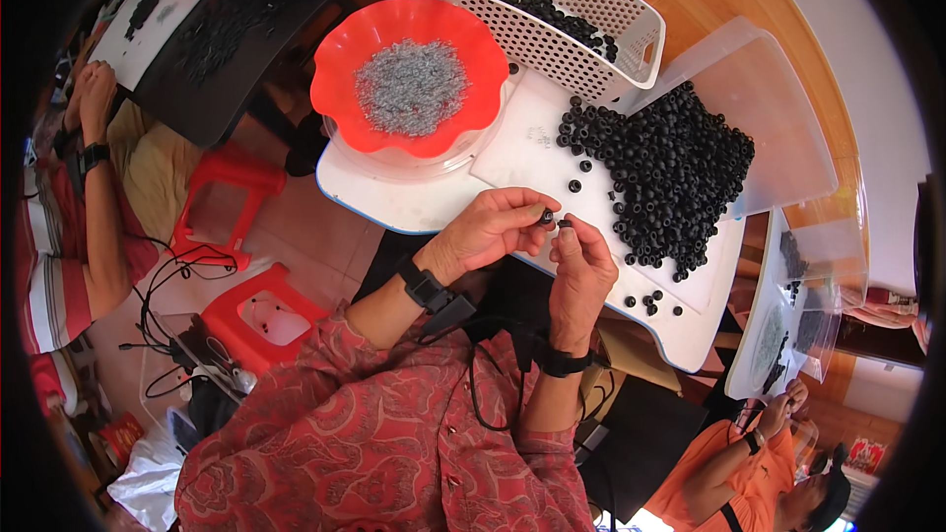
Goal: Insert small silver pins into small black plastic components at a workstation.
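Head view shows the left hand pinching a small black ring in a closed grip at its fingertips, while the right hand pinches another small black piece just beside it. Both hover over the white surface, near a heap of black rings, with a red bowl of grey bits and a white basket beyond
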`<state>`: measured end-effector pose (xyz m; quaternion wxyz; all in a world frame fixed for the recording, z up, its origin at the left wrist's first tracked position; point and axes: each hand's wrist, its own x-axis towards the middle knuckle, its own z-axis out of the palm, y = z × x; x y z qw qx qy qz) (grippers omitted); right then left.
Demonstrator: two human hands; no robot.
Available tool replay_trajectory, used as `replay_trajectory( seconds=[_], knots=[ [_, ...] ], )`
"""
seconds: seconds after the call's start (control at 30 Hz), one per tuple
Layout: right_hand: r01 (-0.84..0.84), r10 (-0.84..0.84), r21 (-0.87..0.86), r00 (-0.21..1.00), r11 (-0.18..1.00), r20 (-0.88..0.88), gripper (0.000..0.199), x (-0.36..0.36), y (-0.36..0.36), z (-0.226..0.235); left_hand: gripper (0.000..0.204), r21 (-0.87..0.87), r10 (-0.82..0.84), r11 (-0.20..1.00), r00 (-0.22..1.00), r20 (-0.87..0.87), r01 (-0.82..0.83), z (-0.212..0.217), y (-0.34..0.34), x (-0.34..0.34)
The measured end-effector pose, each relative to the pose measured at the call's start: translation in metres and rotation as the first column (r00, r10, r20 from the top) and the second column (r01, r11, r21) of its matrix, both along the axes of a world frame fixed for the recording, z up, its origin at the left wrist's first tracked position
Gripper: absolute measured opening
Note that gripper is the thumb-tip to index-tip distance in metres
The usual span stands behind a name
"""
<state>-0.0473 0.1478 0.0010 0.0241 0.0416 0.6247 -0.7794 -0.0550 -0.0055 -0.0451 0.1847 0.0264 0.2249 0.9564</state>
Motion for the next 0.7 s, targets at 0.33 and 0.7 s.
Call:
replay_trajectory(
  seconds=[0.33, 0.7],
  knots=[
    [0.027, -0.015, 0.082, 0.989, 0.996, -0.146, 0.016, 0.0, -0.01, -0.005, 0.025, -0.002, 0.01, 1.0, 1.0, -0.025, -0.01, 0.001, 0.0, 0.0],
    [0.039, -0.027, 0.07, 0.987, 0.997, -0.156, 0.015, 0.0, -0.014, -0.009, 0.025, 0.0, 0.036, 0.999, 0.999, -0.008, -0.036, -0.003, 0.003, 0.0]
  ],
)
